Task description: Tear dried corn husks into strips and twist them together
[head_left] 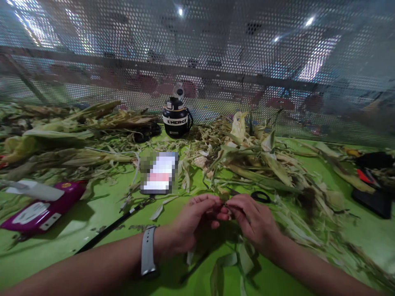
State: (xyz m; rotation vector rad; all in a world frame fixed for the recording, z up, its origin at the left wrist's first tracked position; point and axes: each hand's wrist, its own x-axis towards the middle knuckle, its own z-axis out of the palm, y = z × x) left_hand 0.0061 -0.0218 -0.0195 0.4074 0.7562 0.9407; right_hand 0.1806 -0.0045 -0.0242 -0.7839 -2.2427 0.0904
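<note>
My left hand [199, 216], with a grey watch band [148, 250] on its wrist, meets my right hand [254, 216] over the green tabletop. The fingertips of both are pinched together on a small yellowish-green piece of corn husk [224, 194]. Most of that piece is hidden by the fingers. Loose pale-green husk strips [245, 257] lie below my hands. A black ring [261, 197], perhaps a roll of tape, lies just beyond my right hand. A heap of dried corn husks [259, 164] spreads past it.
A lit phone [160, 172] with a black strap lies left of centre. Behind it stands a black jug [175, 119] lettered "ENERGY". A purple power strip [46, 209] with a white charger is at left, near more husks [61, 139]. A perforated metal screen [210, 61] closes the back.
</note>
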